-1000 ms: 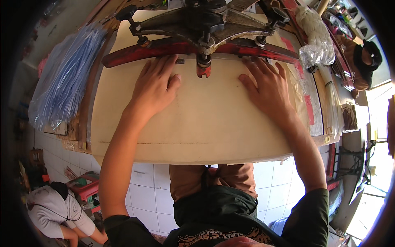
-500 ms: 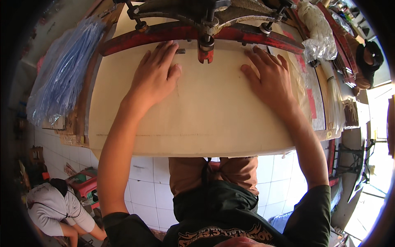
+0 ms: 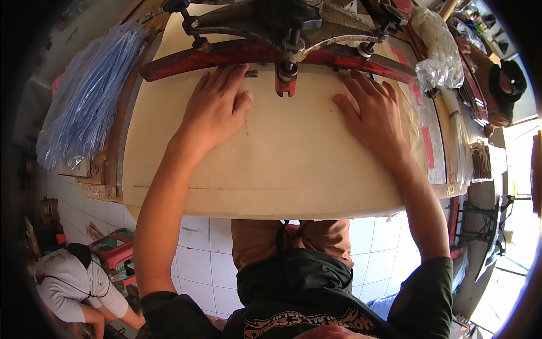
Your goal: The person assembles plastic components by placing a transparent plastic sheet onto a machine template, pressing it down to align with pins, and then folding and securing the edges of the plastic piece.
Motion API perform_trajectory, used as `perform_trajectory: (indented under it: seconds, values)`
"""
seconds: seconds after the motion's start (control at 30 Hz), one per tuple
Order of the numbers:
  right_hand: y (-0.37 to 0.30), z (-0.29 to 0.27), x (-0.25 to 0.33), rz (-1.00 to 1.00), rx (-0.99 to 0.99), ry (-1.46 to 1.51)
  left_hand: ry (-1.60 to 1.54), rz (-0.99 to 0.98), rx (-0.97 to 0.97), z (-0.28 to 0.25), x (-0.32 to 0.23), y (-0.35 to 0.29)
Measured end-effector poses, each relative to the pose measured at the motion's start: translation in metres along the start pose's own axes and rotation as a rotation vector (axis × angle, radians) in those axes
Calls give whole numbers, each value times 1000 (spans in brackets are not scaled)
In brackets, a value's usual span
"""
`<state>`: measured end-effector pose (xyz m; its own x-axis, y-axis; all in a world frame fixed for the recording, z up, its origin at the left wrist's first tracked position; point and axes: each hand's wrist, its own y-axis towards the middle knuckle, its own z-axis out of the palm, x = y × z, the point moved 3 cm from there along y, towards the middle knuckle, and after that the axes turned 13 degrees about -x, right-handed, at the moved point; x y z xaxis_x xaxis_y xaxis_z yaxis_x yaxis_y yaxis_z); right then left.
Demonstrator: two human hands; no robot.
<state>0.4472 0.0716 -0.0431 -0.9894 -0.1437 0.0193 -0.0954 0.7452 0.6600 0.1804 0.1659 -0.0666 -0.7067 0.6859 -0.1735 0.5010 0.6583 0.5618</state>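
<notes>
A wide cream sheet [image 3: 282, 152] covers the work table and hangs slightly over its near edge. My left hand [image 3: 217, 104] lies flat on its far left part, fingers stretched toward a long red metal bar [image 3: 231, 53]. On the right, my right hand [image 3: 374, 110] also rests on the sheet, fingers spread, tips near the bar. Beside my left fingertips sits a small dark metal piece [image 3: 252, 74]. A dark metal frame with bolts [image 3: 293, 42] stands over the bar, and a notched red tab [image 3: 285, 87] points toward me. Neither hand holds anything.
A stack of bluish clear plastic sheets [image 3: 90, 101] lies at the left. Along the right are a plastic-wrapped pale bundle [image 3: 437, 48] and a bundle of pale strands [image 3: 458, 133]. One person [image 3: 79, 282] bends at lower left; another [image 3: 502, 85] is at far right.
The metal frame, the red bar and the sheet appear slightly lower in the picture. Both hands keep nearly the same place on the sheet.
</notes>
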Motion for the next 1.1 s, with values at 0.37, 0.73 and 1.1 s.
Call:
perform_trajectory:
  seconds: [0.37, 0.73, 1.1]
  values:
    - [-1, 2, 1, 14, 16, -8, -30, 8, -61, 0, 2, -2]
    - [0, 4, 1, -9, 31, -42, -10, -3, -86, 2, 2, -4]
    - [1, 0, 6, -7, 35, -31, -23, 18, -140, 5, 3, -4]
